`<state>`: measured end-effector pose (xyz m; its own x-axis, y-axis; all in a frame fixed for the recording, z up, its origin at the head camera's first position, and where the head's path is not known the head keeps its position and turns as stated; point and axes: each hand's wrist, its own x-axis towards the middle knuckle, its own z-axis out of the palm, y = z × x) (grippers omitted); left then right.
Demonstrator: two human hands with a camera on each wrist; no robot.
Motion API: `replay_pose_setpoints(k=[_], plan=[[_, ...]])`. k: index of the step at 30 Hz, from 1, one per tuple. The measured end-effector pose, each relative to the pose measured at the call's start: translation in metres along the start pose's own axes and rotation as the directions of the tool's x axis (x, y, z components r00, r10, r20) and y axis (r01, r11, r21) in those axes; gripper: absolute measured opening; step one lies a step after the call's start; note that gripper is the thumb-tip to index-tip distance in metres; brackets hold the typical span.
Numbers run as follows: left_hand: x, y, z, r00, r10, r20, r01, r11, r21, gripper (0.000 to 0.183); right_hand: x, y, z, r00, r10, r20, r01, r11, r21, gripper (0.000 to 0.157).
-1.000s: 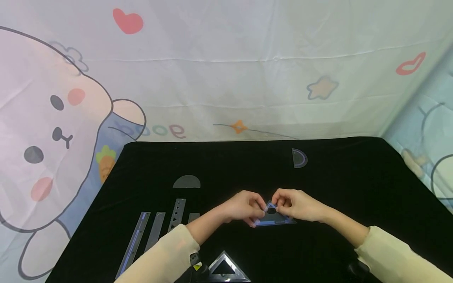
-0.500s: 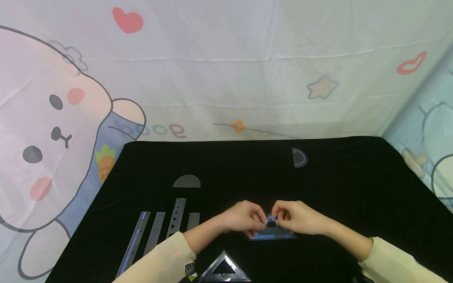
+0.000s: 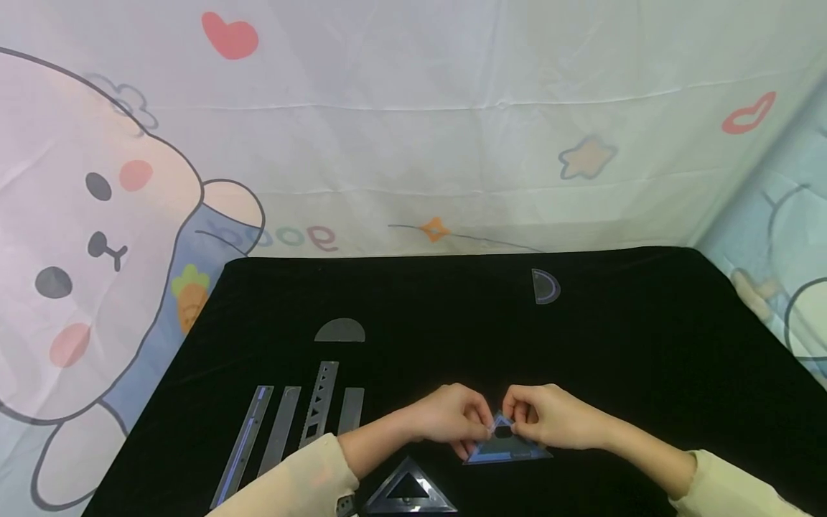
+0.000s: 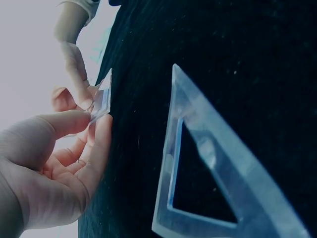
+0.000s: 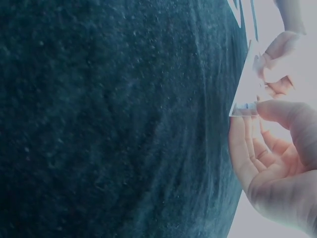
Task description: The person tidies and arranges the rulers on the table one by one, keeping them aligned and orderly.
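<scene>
A small clear set square (image 3: 507, 450) with blue markings is held between both hands, its peak pointing away from the person. My left hand (image 3: 455, 418) pinches its left slanted side between thumb and fingers. On the opposite slanted side, my right hand (image 3: 552, 418) pinches it near the peak. The left wrist view shows the set square (image 4: 103, 96) edge-on, close over the black cloth. A larger clear triangle (image 3: 408, 488) with a triangular cutout lies on the cloth, nearer the person and left of the hands.
Left of the hands lie several rulers in a slanting row, among them a long one with a blue stripe (image 3: 244, 445) and one with cutouts (image 3: 319, 402). A grey protractor (image 3: 340, 330) lies beyond them. A smaller protractor (image 3: 545, 286) is near the back edge of the black-covered table (image 3: 646, 345).
Both hands have moved toward the person and slightly right with the small set square, keeping their pinch on it. The rulers, larger triangle and protractors stay where they were.
</scene>
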<state>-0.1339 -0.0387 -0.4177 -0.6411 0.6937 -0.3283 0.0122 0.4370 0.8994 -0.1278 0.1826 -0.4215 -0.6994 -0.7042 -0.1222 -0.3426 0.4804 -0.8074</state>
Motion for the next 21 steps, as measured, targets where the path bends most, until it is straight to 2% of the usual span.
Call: replay_pose_setpoints(k=[5,11,21], plan=[[-0.001,-0.001,0.005,1.0,0.003,0.007,-0.003,1.0,0.02,0.009,-0.004,-0.001,0.004,1.0,-0.019,0.004,0.019,1.0,-0.013,0.014],[-0.002,-0.001,0.012,0.999,0.023,0.042,-0.026,0.996,0.091,0.01,-0.009,-0.002,0.01,0.998,-0.06,0.022,0.061,0.998,-0.014,0.013],[-0.004,0.002,0.022,0.998,0.036,0.046,-0.046,0.974,0.221,0.011,-0.017,0.0,0.015,0.995,-0.06,0.076,0.058,0.998,0.027,0.011]])
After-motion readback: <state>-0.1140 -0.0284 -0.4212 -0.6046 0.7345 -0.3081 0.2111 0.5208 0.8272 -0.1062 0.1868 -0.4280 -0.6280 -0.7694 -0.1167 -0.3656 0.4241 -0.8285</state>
